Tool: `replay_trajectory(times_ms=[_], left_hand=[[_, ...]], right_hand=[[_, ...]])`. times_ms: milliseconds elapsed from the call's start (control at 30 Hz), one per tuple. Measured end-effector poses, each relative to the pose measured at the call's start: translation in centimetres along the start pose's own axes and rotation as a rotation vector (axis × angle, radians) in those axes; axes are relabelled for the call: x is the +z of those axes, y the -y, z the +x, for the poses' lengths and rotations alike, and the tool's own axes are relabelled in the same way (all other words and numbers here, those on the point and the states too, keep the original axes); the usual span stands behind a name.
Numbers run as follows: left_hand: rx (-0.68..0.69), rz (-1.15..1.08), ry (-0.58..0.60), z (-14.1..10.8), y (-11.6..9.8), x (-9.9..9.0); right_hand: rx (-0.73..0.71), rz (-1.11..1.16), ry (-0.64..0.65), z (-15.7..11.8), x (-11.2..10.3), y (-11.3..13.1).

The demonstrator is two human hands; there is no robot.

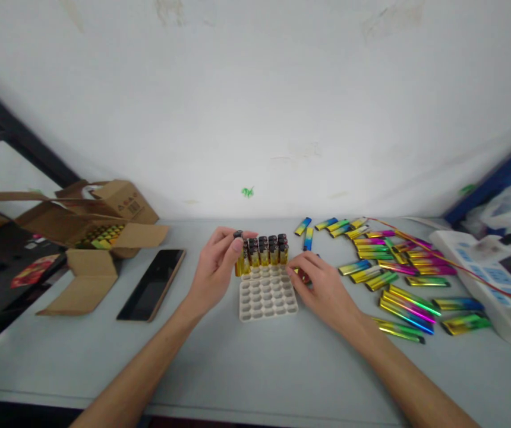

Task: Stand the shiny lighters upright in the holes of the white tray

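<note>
A pale tray [268,309] with rows of round holes lies in front of me. Several small gold tubes with black tops [273,252] stand upright in its far rows. My left hand [217,261] pinches one more gold tube with a black top [238,266] between thumb and fingers, upright at the tray's far left corner. At the tray's right edge, my right hand [315,280] has its fingers curled together, thumb and forefinger close to the rim. A bit of something shiny and yellow shows under those fingers, mostly hidden.
Many shiny gradient-coloured flat tubes [409,303] are scattered on the right, beside a white power strip [487,279] with a thin red and yellow wire. A black phone [152,285] lies at left, near an open cardboard box [90,270] holding more tubes. A white wall [255,119] rises behind.
</note>
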State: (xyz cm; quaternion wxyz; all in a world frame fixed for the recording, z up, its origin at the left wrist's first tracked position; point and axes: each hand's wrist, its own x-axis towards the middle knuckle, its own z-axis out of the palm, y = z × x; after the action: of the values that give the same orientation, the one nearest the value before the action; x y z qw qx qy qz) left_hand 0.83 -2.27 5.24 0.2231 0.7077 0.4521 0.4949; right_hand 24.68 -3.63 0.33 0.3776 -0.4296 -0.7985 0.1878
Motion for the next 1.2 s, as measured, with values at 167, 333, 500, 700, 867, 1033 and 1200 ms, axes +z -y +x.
replay_trajectory(times_ms=[167,333,500,700,867,1033,1200], left_hand=[[0.048,0.1,0.068,-0.2,1.3,0.2],[0.231,0.239,0.104,-0.2,1.8,0.3],[0.362,0.378,0.154,0.2,1.8,0.0],[0.316,0.377,0.19,0.3,1.8,-0.5],[0.243,0.334,0.239,0.3,1.9,-0.7],[0.299,0.355,0.249,0.5,2.6,-0.8],[0.305,0.329,0.238,0.6,2.9,-0.8]], right_hand=[[-0.027,-0.008,0.072,-0.2,0.3,-0.2],[-0.039,-0.027,0.08,-0.3,0.5,-0.4],[-0.023,-0.032,0.078,-0.3,0.5,-0.5],[-0.017,-0.006,0.093,-0.1,0.1,-0.2],[-0.015,-0.028,0.079,0.0,-0.1,-0.2],[0.009,-0.037,0.052,0.2,-0.5,-0.4],[0.024,-0.071,0.031,0.5,-1.2,-0.7]])
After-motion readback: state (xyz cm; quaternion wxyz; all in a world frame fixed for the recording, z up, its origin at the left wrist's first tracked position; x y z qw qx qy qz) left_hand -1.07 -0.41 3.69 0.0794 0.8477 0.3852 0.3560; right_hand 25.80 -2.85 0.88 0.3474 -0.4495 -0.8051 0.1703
